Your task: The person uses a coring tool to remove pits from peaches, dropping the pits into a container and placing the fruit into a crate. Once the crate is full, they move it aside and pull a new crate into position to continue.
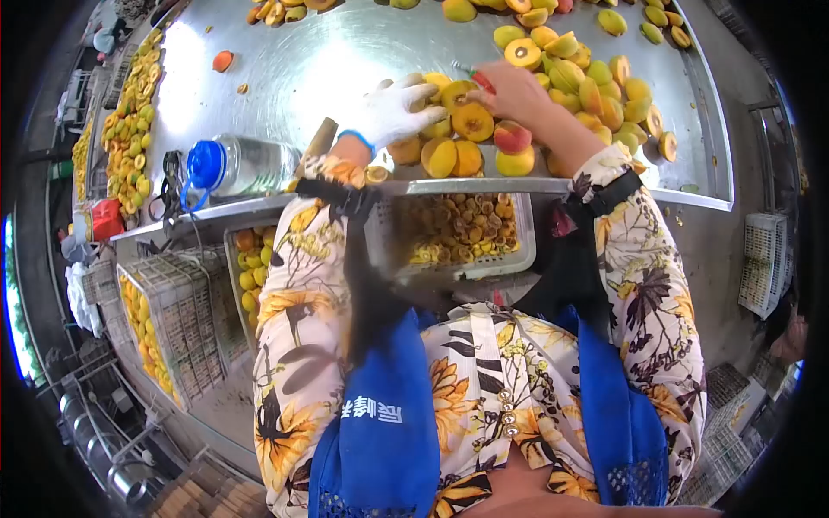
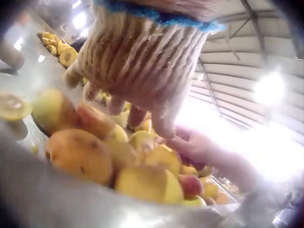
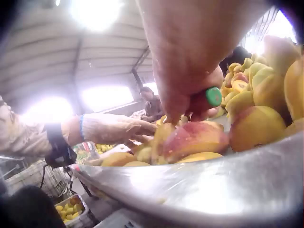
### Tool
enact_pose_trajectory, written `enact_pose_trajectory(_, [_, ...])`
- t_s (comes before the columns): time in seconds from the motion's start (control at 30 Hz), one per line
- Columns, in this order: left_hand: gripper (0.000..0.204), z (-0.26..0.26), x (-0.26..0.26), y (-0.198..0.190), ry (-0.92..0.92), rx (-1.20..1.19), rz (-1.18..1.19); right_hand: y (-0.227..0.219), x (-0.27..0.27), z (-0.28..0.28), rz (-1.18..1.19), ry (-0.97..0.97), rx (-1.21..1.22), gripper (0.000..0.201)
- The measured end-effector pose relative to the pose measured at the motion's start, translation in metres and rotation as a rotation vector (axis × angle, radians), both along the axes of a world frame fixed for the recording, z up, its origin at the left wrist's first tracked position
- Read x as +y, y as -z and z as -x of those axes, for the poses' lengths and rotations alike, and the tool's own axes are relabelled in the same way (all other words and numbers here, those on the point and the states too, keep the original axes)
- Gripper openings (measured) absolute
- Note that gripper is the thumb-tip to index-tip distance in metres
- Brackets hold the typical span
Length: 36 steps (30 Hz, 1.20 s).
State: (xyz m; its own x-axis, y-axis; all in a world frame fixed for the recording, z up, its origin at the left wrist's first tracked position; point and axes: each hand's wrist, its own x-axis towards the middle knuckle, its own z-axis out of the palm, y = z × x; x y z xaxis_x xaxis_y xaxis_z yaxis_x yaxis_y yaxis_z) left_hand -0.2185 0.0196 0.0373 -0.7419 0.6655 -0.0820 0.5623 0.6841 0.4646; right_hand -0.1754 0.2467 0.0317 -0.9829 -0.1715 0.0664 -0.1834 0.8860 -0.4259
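Note:
My left hand (image 1: 393, 110) wears a white knit glove with a blue cuff. Its loosely extended fingers reach over the yellow peaches at the table's near edge, fingertips right at the fruit. In my bare right hand (image 1: 522, 97) I grip a tool by its red handle (image 1: 484, 82), whose green end (image 3: 213, 96) pokes out of the fist; its working end is hidden. Just beneath that hand lie a halved peach (image 1: 473, 122) with a brown hollow and a red-blushed peach (image 1: 513, 138). Another red-blushed peach (image 3: 197, 141) shows close below the fingers in the right wrist view.
A heap of peaches (image 1: 566, 76), some halved, spreads to the right on the metal table (image 1: 285, 52). At left stand a blue-capped water bottle (image 1: 259, 161) and a row of cut fruit (image 1: 134, 129). Below the edge is a crate (image 1: 525, 237) of brown-and-yellow pieces.

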Motion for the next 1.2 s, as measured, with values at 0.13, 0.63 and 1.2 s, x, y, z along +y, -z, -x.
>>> enact_pose_trajectory(0.13, [0.044,-0.064,-0.011,-0.015,-0.145,0.051,0.045,-0.022,0.012,-0.037,0.157,0.288,0.145,0.040])
enact_pose_trajectory(0.63, [0.050,-0.069,0.027,-0.003,-0.165,-0.061,0.136,-0.009,-0.050,-0.208,0.730,0.556,-0.227,0.039])
enact_pose_trajectory(1.2, [0.057,-0.235,-0.028,0.004,-0.793,-1.156,-1.553,-0.027,-0.100,-0.263,0.270,0.096,-0.102,0.036])
